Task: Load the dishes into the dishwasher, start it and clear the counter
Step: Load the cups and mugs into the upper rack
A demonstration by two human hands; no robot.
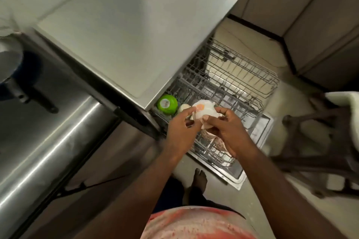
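The dishwasher (pixel 136 35) stands open, its wire rack (pixel 242 83) pulled out over the lowered door (pixel 239 178). My left hand (pixel 180 134) and my right hand (pixel 229 132) together hold a white cup with an orange mark (pixel 204 111) above the rack's near left part. A green bowl (pixel 167 104) lies upside down in the rack's left corner, with a pale round dish (pixel 183 107) beside it. Under my right hand a patterned dish (pixel 207 135) sits in the rack, partly hidden.
A steel counter (pixel 48 141) runs along the left, with a dark-handled pan (pixel 29 93) on it. A wooden chair (pixel 320 141) stands to the right of the door. My bare foot (pixel 199 182) is on the floor just before the door. Cabinets (pixel 310 15) line the back right.
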